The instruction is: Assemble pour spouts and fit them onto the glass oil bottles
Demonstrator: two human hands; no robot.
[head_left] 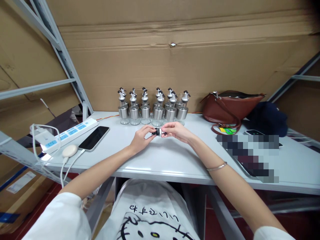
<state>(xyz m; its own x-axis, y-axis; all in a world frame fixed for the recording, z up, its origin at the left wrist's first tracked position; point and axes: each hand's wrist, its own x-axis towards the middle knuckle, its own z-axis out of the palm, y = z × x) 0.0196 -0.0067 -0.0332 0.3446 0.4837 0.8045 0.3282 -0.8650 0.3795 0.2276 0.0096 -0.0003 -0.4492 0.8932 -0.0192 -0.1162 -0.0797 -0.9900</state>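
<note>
A small black-and-silver pourer spout (158, 132) is held sideways just above the table, between my two hands. My left hand (142, 138) pinches its black end between thumb and fingertips. From the other side, the fingers of my right hand (178, 131) close on the silver end, with a dark tip showing among them. Behind the hands stand several glass oil bottles (158, 114) with steel sleeves, upright in rows. Silver pourers with black flip lids top the bottles that show clearly; the rear ones are partly hidden.
On the left of the table (160, 160) lie a white power strip (72, 134), a phone (94, 138) and a round white charger (70, 151). To the right are a brown leather bag (222, 108), a dark blue cap (268, 118) and a blurred-out flat object (250, 156). Cardboard (175, 66) backs the table.
</note>
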